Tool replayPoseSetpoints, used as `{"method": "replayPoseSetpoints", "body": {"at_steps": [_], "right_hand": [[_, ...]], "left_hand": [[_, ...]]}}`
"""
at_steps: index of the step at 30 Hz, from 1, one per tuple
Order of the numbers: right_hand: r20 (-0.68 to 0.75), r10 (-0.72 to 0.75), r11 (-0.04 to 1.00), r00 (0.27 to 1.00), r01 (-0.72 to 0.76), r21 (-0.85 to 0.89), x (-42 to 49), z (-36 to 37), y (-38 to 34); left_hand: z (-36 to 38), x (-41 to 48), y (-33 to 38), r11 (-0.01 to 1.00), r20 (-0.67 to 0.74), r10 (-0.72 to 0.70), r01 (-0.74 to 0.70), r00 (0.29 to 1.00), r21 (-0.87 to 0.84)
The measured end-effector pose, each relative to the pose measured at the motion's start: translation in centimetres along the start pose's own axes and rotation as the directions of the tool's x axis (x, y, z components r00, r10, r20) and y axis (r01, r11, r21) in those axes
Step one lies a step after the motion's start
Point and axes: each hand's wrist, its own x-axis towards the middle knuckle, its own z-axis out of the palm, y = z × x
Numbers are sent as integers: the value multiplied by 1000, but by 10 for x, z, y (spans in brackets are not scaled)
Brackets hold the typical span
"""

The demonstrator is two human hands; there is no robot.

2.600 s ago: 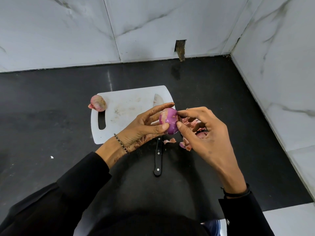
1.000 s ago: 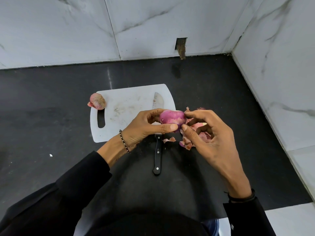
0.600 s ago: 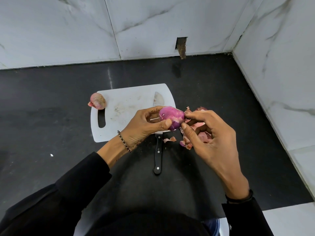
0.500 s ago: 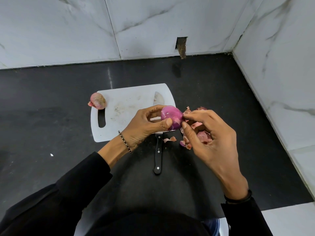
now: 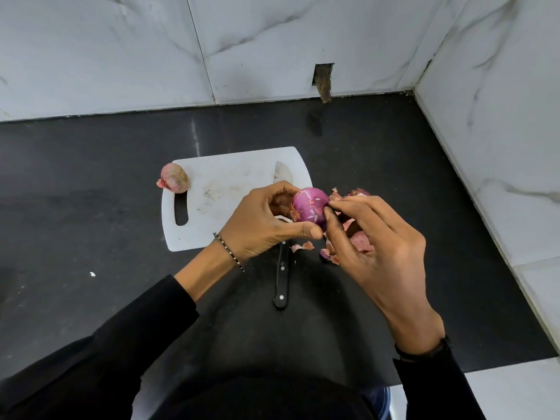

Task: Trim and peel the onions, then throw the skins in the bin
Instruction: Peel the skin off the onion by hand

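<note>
Fingers (image 5: 303, 233) of the left hand (image 5: 260, 225) were curled round the purple onion (image 5: 310, 207), the thumb pressed along its near side and the others wrapped behind it. The bulb was held in the air over the near right corner of the white cutting board (image 5: 230, 183). Most of its surface showed glossy purple, with a few pale flecks and a ragged strip of skin at its left edge. The right hand (image 5: 378, 253) met it from the right: thumb and forefinger were closed together in a pinch against the onion's side, though whether they had a shred of skin between them could not be made out. Its other fingers were loosely bent and spread above the skins (image 5: 360, 241), which lay in a pinkish heap on the black counter (image 5: 91, 177) just right of the board. One small scrap (image 5: 303, 246) sat apart from the heap, beside the knife (image 5: 281, 277). The knife lay with its blade tip on the board pointing away from the person and its black handle on the counter; its middle was hidden under the left hand. An unpeeled onion (image 5: 173, 182) rested at the board's far left corner, just beyond the handle slot. A beaded bracelet (image 5: 228, 251) circled the left wrist, and both arms wore black sleeves (image 5: 136, 328).
</note>
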Motion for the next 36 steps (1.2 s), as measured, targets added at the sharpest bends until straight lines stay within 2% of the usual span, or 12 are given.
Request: {"method": "replayPoseSetpoints", "body": {"at_steps": [5, 9, 17, 27, 31, 36], "right_hand": [[36, 74, 997, 997, -75, 32, 1, -2, 0], [73, 106, 994, 992, -109, 33, 1, -3, 1], [49, 168, 986, 985, -168, -9, 7, -2, -3], [86, 208, 978, 974, -209, 3, 15, 5, -8], [91, 218, 976, 972, -218, -10, 13, 8, -8], [65, 302, 951, 951, -305, 39, 10, 13, -11]], "left_hand": [[1, -4, 8, 990, 30, -32, 28, 999, 137], [4, -5, 16, 967, -53, 7, 7, 999, 254], [12, -5, 28, 930, -167, 118, -50, 979, 365], [13, -6, 36, 756, -182, 174, -13, 968, 654], [16, -6, 36, 689, -163, 191, -14, 968, 725], [20, -6, 35, 646, -132, 211, -37, 969, 762]]}}
